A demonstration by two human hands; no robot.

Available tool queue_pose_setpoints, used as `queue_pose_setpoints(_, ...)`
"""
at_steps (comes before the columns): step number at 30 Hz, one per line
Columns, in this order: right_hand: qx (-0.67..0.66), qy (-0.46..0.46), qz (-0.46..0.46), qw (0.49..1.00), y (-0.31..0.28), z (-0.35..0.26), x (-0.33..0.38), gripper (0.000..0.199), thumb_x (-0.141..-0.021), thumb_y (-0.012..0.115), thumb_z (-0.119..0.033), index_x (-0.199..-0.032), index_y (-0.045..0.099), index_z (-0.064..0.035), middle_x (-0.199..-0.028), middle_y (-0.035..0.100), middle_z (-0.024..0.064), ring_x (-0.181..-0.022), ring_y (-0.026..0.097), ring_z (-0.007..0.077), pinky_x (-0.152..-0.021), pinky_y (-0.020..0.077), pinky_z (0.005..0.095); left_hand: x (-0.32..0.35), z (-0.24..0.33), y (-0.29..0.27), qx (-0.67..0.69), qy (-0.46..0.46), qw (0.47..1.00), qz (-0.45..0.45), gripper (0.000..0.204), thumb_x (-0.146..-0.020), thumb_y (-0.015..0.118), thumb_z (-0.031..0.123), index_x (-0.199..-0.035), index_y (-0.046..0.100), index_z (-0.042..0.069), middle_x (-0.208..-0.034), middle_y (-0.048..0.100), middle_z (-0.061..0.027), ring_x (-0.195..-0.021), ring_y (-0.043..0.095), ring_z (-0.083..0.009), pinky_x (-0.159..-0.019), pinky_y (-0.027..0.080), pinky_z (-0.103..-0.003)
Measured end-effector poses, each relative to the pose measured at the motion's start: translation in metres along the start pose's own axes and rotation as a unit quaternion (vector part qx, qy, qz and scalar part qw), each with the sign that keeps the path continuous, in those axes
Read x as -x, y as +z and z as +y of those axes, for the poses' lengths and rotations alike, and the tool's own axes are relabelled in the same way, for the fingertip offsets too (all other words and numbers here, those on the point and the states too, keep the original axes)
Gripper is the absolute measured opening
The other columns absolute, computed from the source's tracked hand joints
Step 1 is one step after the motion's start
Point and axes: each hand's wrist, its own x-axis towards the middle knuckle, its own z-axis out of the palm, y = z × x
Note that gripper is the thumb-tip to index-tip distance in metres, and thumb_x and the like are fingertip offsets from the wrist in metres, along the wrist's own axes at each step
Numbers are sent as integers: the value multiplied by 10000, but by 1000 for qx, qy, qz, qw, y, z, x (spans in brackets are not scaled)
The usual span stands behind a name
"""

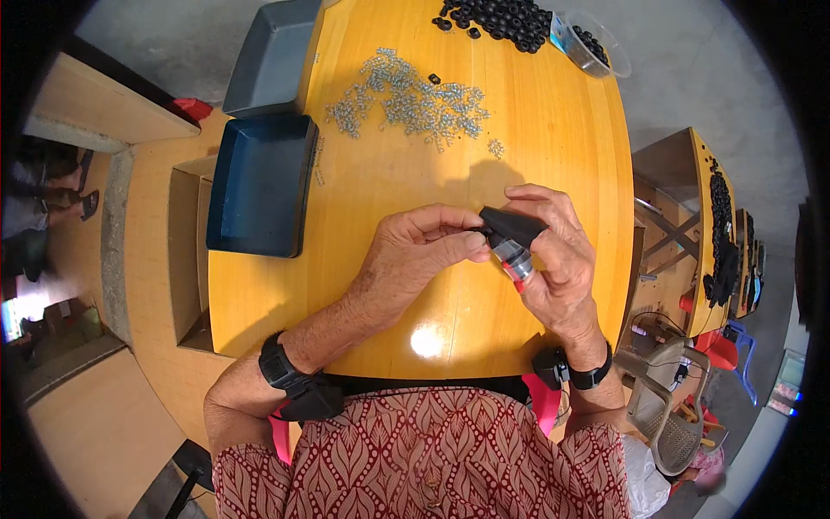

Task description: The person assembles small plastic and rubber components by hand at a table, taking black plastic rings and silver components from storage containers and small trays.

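Black part (512,227) pinched between both hands' closed fingers.

Small assembly workshop, piecework setup. Yellow wooden table (536,130) with a heap of small silver metal parts (406,99), a pile of black rubber rings (501,19) and a clear tub (596,43) of more rings. Two dark blue trays (259,182) at the table's left edge. Similar bench (705,199) on the right loaded with black parts, plastic chair (670,424), bare concrete floor (692,78).
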Motion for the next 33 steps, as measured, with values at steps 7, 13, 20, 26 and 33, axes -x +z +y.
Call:
queue_pose_setpoints(7,125,-33,19,991,5,-9,10,280,-628,777,-83,-851,634,7,-974,623,156,-986,602,357,-865,463,460,3,-4,-4,-45,10,999,-7,226,-899,652,74,-1094,633,-38,-972,670,-72,-917,618,-119,-833,503,-255)
queue_pose_setpoints(13,114,38,34,992,9,-19,8,409,-631,787,-109,-1001,641,-15,-1011,621,128,-1031,588,335,-933,428,490,1,6,2,9,-15,1000,2,215,-905,640,71,-1090,630,-37,-943,679,-76,-902,630,-124,-833,506,-257)
queue_pose_setpoints(20,182,-35,47,982,15,-8,6,314,-654,776,-119,-926,659,-16,-991,627,117,-1031,597,312,-951,408,515,1,3,8,6,11,1000,25,218,-910,632,67,-1102,629,-37,-948,682,-77,-889,631,-123,-823,506,-253)
queue_pose_setpoints(26,215,-54,56,973,15,-10,5,304,-619,771,-117,-880,658,-10,-930,629,120,-978,623,294,-975,397,531,1,6,6,-45,9,998,42,254,-949,610,158,-1106,645,-39,-971,673,-47,-918,601,-99,-838,490,-249)
queue_pose_setpoints(33,240,-56,29,969,11,-10,5,287,-611,757,-125,-850,651,-7,-927,636,126,-983,626,300,-991,394,539,0,4,1,-57,-32,997,34,252,-937,626,155,-1121,655,-14,-1022,669,-34,-925,591,-89,-850,477,-230)
